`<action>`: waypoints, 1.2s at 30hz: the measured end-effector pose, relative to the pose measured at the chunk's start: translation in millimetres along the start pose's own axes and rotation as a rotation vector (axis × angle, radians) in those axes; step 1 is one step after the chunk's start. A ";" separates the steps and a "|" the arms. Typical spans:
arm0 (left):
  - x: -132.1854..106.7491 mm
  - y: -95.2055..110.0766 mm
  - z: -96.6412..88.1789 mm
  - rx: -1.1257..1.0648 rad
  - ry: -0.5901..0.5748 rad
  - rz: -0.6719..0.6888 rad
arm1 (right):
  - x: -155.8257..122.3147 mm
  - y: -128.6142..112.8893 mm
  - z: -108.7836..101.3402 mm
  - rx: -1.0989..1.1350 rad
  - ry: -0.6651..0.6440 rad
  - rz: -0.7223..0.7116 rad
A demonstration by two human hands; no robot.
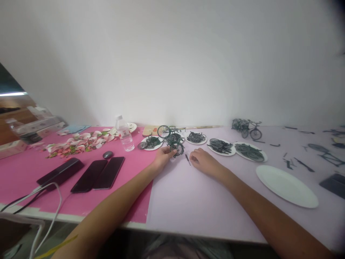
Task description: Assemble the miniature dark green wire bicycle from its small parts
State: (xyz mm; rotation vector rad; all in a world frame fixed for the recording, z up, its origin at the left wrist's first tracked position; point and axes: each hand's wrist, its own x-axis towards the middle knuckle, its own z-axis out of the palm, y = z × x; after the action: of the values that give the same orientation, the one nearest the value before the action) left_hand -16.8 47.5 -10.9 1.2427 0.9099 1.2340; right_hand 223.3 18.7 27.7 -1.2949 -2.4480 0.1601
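My left hand pinches a dark green miniature bicycle by its near wheel, a little above the table. Its other spoked wheel points up and away to the left. Just across from it, my right hand rests on the lilac surface with its fingers curled in. Whatever those fingers hold, if anything, is hidden. Between the hands lies a thin black pen-like tool. Behind them stand white plates of small bicycle parts, among them a plate of wheels and a plate of dark parts.
A water bottle, two phones, a black power bank and pink flower petals occupy the left side. To the right are an oval white plate, assembled miniature bicycles and loose parts. A wall rises behind.
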 end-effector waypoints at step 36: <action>-0.9 0.5 -0.7 0.010 -0.006 -0.012 | 0.1 14.6 -1.2 0.206 -0.083 -0.146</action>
State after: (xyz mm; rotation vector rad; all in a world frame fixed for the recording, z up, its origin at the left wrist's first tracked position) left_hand -17.8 46.6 -10.6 1.2468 0.9186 1.2173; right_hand 234.9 27.0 25.0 -1.0379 -2.5069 0.4226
